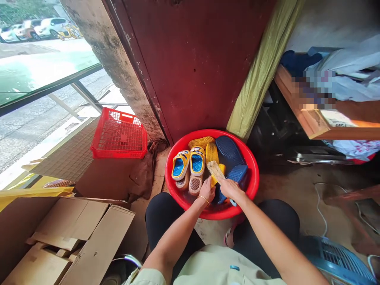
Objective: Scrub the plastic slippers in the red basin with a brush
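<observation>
My left hand (207, 192), a gold bangle at its wrist, is closed on a yellow slipper (222, 169) over the basin. My right hand (232, 189) grips a pale-bristled scrubbing brush (215, 169), which lies against the slipper and partly covers it. Both hands are inside the near rim of a round red basin (255, 178). To their left, a pair of yellow clogs with blue insoles (196, 163) rests on brown-soled footwear (195, 185). Dark blue slippers (230, 150) lie at the right, and more yellow soles (211, 152) are at the back.
A maroon door (196, 71) stands behind the basin, beside a yellow-green curtain (261, 67). At left are a red plastic crate (118, 136) and an open cardboard box (97, 241). A wooden table (314, 122) and a blue fan (335, 257) are at right.
</observation>
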{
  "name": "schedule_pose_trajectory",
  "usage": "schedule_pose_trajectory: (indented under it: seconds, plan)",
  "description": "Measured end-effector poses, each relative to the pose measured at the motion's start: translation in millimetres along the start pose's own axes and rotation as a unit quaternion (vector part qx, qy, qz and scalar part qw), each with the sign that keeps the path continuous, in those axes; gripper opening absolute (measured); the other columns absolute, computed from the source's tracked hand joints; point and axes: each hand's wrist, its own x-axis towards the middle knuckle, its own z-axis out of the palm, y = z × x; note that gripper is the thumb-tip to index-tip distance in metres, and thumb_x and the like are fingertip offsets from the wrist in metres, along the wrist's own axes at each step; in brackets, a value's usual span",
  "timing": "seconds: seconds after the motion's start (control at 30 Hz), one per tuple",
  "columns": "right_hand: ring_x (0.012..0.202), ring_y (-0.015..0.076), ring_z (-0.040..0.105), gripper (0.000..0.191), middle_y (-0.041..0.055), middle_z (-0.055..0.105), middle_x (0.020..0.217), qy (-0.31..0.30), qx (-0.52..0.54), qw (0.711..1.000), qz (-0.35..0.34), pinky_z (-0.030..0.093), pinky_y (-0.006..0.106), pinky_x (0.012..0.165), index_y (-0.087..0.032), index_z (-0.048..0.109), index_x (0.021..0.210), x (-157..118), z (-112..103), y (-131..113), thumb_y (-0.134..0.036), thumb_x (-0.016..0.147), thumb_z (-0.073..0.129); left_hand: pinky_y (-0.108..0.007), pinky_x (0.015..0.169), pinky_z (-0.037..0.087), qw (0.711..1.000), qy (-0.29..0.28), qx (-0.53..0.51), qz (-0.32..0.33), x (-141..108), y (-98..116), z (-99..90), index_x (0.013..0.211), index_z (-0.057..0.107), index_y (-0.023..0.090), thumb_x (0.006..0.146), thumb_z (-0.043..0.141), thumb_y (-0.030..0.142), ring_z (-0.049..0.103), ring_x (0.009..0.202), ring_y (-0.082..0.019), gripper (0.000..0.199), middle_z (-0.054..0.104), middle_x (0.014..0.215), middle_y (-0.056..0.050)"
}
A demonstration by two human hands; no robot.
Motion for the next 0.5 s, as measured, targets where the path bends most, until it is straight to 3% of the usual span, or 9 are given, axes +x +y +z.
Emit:
schedule_pose_trajectory:
  seconds: [0.13, 0.23, 0.33, 0.4, 0.5]
  plan:
    - [0.117, 0.0264, 0.065, 0.06, 0.0144, 0.071, 0.123, 0.005, 0.038, 0.999, -0.003, 0.047, 0.035, 0.095, -0.025, 0.046, 0.151, 9, -2, 9, -0.019, 0.091, 0.046, -0.046, 0.12, 0.029, 0.996, -0.004, 0.01, 0.089, 1, 20, -12.6, 0.118, 0.066, 0.024, 0.078, 0.07, 0.022, 0.049, 0.134, -0.032, 0.04, 0.059, 0.137, -0.015]
    - [0.118, 0.025, 0.065, 0.056, 0.0108, 0.07, 0.127, 0.004, 0.069, 0.998, -0.007, 0.048, 0.033, 0.095, -0.028, 0.049, 0.149, 8, -2, 19, -0.026, 0.093, 0.046, -0.044, 0.119, 0.028, 0.99, 0.067, 0.049, 0.117, 14, 40, -39.0, 0.124, 0.062, 0.026, 0.085, 0.065, 0.028, 0.047, 0.135, -0.031, 0.04, 0.059, 0.137, -0.013]
    - [0.116, 0.0272, 0.066, 0.058, 0.0115, 0.069, 0.128, 0.006, 0.094, 0.996, -0.005, 0.048, 0.037, 0.095, -0.029, 0.049, 0.149, 7, 2, 25, -0.025, 0.091, 0.049, -0.045, 0.118, 0.027, 0.975, 0.203, 0.074, 0.055, 34, 50, -65.7, 0.125, 0.06, 0.023, 0.082, 0.07, 0.034, 0.044, 0.136, -0.033, 0.045, 0.058, 0.136, -0.015]
    - [0.115, 0.028, 0.067, 0.059, 0.012, 0.069, 0.128, 0.01, 0.113, 0.994, -0.004, 0.048, 0.037, 0.095, -0.029, 0.051, 0.148, 9, 5, 26, -0.024, 0.089, 0.051, -0.045, 0.113, 0.033, 0.975, 0.206, 0.088, -0.005, 46, 50, -75.7, 0.119, 0.061, 0.022, 0.079, 0.073, 0.039, 0.049, 0.131, -0.034, 0.045, 0.062, 0.127, -0.014]
    - [0.118, 0.0266, 0.065, 0.055, 0.0106, 0.068, 0.13, 0.022, 0.144, 0.989, -0.003, 0.048, 0.035, 0.096, -0.028, 0.057, 0.143, 13, 10, 26, -0.024, 0.089, 0.052, -0.041, 0.104, 0.04, 0.977, 0.166, 0.122, -0.057, 57, 44, -78.3, 0.108, 0.06, 0.021, 0.076, 0.076, 0.042, 0.053, 0.127, -0.034, 0.041, 0.066, 0.117, -0.015]
